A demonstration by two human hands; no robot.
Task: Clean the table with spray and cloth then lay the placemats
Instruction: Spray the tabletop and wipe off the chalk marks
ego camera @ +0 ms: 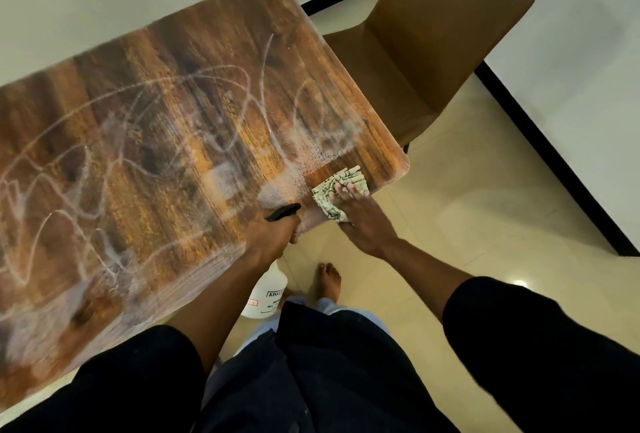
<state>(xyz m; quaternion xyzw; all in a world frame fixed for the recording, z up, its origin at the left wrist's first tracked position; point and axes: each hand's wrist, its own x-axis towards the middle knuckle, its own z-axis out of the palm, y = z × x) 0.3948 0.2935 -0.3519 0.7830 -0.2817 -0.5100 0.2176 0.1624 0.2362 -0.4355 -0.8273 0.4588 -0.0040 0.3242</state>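
A wood-grain desk (166,128) is seen from above, its surface marked by whitish looping streaks and a patch of fine droplets near the near right corner. At that corner a folded, patterned cloth (337,190) is pressed flat against the desk by the right hand (363,221), whose fingers are laid out straight over the fabric; part of the cloth overhangs the edge. Just beside it, the left hand (273,235) is curled round the neck of a spray bottle (265,294), with the black trigger head (282,213) pointed out over the desk surface and the white, labelled body hanging below the desk edge. Both forearms are bare, with dark sleeves at the upper arms. A brown chair (433,45) is set close against the far right end of the desk. A bare foot (329,280) is placed on the pale tiled floor (485,207) below the hands.
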